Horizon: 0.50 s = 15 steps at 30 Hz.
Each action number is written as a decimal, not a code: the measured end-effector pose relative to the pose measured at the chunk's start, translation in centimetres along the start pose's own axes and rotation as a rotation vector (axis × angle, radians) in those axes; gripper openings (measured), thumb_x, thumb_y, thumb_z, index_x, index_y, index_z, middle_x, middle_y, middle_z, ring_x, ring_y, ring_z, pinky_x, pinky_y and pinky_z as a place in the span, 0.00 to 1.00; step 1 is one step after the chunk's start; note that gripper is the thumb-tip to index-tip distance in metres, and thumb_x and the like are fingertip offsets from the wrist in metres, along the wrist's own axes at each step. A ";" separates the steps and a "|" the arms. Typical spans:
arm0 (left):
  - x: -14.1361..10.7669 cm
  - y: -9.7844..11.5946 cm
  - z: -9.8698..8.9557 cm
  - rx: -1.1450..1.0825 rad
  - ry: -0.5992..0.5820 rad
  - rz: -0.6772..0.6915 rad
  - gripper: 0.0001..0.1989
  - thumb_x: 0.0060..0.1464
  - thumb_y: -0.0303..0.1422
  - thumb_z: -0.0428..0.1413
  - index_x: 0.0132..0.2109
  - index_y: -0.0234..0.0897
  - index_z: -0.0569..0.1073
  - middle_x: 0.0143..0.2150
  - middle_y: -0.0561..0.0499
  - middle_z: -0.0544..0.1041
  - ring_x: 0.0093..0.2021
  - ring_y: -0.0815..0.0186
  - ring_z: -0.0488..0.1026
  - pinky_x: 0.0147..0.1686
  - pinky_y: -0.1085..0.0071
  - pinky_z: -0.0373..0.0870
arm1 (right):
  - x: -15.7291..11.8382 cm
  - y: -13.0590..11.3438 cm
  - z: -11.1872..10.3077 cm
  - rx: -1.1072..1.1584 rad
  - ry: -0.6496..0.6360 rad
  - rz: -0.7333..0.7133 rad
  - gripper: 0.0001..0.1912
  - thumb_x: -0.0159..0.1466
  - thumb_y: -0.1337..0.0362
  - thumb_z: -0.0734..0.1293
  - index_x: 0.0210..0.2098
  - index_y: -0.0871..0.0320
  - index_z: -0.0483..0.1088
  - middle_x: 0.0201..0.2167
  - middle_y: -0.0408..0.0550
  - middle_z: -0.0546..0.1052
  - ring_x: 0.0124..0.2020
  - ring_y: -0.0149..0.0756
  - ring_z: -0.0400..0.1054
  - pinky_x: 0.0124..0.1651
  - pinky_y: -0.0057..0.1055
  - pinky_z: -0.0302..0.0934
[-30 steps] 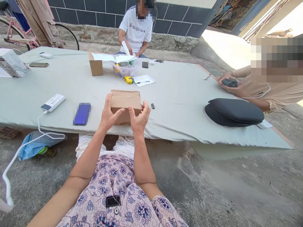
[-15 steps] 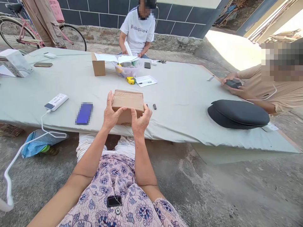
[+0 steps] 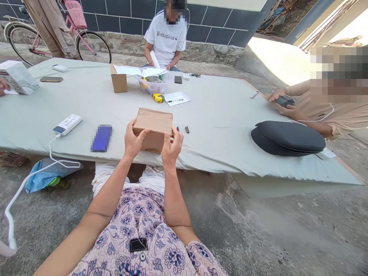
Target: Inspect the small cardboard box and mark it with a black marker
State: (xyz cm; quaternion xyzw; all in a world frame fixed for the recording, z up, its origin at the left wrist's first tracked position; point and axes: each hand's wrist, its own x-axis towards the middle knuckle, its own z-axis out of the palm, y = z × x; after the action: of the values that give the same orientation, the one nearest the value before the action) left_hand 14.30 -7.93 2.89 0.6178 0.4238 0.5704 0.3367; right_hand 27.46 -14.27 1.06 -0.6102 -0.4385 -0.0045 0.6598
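Head view. Cardboard box held at the near edge of the table, left of that edge's midpoint. Closed top faces up; near face, with a dark printed mark low down, is turned to the wearer. Whether its base rests on the cloth or is slightly lifted: cannot tell.

Left hand: part-open to fit the box, fingers round its left side, thumb lying along the upper near edge. Right hand: likewise part-open, thumb upright against the near face at the right corner, fingers bent along the right side. Both in contact; neither hand nearer. Box lies straight ahead of the forearms, between the palms. Its longer axis appears to run left to right, parallel to the near table edge, so the hands sit at opposite ends of it; foreshortening leaves this uncertain.

Around it: a small black cylinder just right of the right hand, apart from it. Toward the near left corner, a blue flat item, blurred, then a white power bank with cable. Beyond the box, toward the far edge: yellow tape measure. Near right corner: black cap.
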 end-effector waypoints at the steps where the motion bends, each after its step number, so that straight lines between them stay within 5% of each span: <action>1: 0.0 0.1 0.0 0.001 0.001 -0.004 0.38 0.50 0.55 0.65 0.61 0.40 0.69 0.64 0.40 0.73 0.65 0.50 0.68 0.66 0.56 0.64 | 0.0 0.0 0.0 0.006 0.001 0.000 0.26 0.71 0.47 0.58 0.59 0.56 0.68 0.51 0.57 0.74 0.53 0.41 0.69 0.53 0.39 0.69; 9: -0.2 0.0 0.0 0.034 0.013 -0.002 0.40 0.52 0.60 0.60 0.64 0.41 0.69 0.66 0.40 0.71 0.68 0.49 0.67 0.68 0.53 0.62 | 0.1 1.0 0.1 0.157 -0.028 0.054 0.26 0.71 0.47 0.58 0.60 0.53 0.70 0.53 0.54 0.74 0.55 0.40 0.69 0.58 0.38 0.67; 15: 0.0 -0.1 -0.2 -0.005 -0.037 -0.037 0.42 0.57 0.55 0.59 0.70 0.42 0.58 0.70 0.37 0.66 0.68 0.51 0.66 0.67 0.53 0.64 | -0.7 5.0 0.4 0.263 -0.144 0.186 0.27 0.67 0.48 0.62 0.58 0.56 0.70 0.54 0.57 0.75 0.52 0.41 0.72 0.52 0.38 0.69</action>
State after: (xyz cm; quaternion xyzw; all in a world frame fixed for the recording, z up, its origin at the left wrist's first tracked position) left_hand 14.14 -7.90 2.86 0.6195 0.4274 0.5537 0.3563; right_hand 29.49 -13.03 -3.36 -0.5555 -0.4228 0.1575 0.6985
